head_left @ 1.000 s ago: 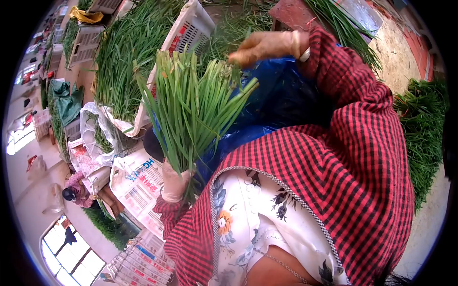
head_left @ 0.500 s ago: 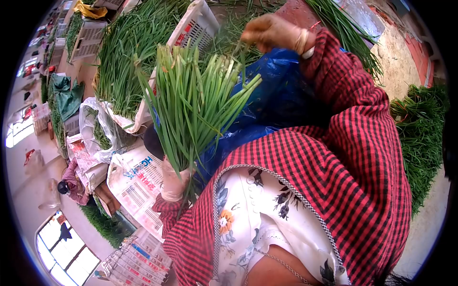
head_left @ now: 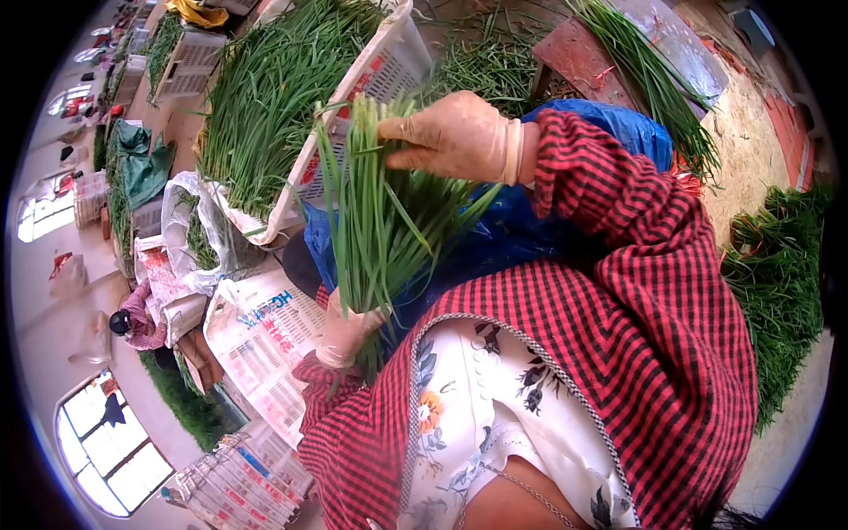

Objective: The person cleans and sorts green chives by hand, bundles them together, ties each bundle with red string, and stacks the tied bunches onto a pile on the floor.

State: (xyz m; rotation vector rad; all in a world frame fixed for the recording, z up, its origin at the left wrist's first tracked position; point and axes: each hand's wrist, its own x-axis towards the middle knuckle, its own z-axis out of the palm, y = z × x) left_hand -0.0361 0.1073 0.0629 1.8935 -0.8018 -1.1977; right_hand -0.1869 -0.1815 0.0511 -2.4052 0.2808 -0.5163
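Observation:
My left hand (head_left: 346, 334), in a pale glove, is closed round the lower end of a bunch of long green stalks (head_left: 380, 230), which stands upright with its pale cut ends on top. At the upper part of the bunch is my right hand (head_left: 459, 137), also gloved, its thumb and fingers closing on stalks near the cut ends. Blue plastic (head_left: 521, 221) lies behind the bunch and over the lap.
A white crate (head_left: 397, 66) heaped with green stalks (head_left: 274, 97) stands ahead on the left. More stalks (head_left: 632, 62) lie on a board at the upper right. A green pile (head_left: 777, 291) is at the right. A person (head_left: 137, 320) sits far left.
My right hand has come down and left from above the blue plastic onto the top of the bunch. The stalks there are drawn closer together. The view has shifted slightly.

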